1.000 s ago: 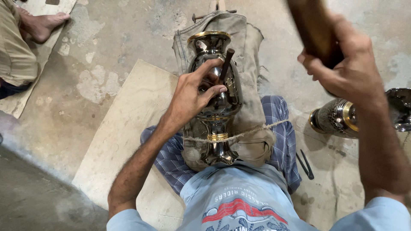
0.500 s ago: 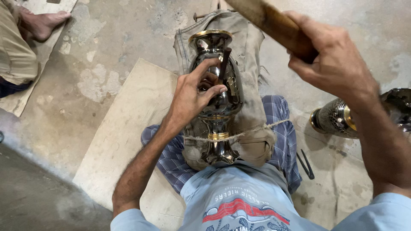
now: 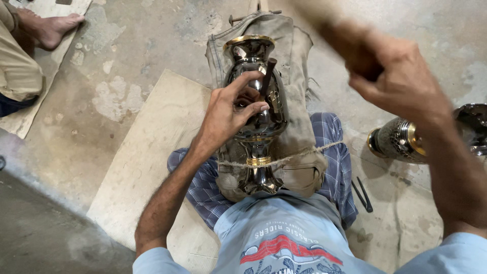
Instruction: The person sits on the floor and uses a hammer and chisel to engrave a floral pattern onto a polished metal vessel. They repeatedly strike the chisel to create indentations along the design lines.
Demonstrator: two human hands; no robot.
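Beyond the right hand (image 3: 401, 86), low and to its outer side, a second dark vase with a gold band (image 3: 406, 142) lies on the concrete floor (image 3: 152, 40), and two thin dark tools (image 3: 362, 194) rest on the ground nearer the body. Far out past the left hand (image 3: 225, 114), another person's bare foot (image 3: 48, 28) sits on a pale slab, well apart from the work. A light stone slab (image 3: 147, 162) spreads under the left forearm, its edge running diagonally away, with bare floor open beyond it. The left hand is curled around a short dark punch (image 3: 267, 76), pressing its tip to the dark polished vase (image 3: 256, 101), fingers resting on the metal. This vase lies lengthwise on a khaki cloth pad (image 3: 297, 127) across the lap, gold-rimmed mouth pointing away, a cord (image 3: 304, 153) crossing its narrow stem. The right hand is raised above and to the side, closed tight on a blurred wooden handle (image 3: 329, 30).
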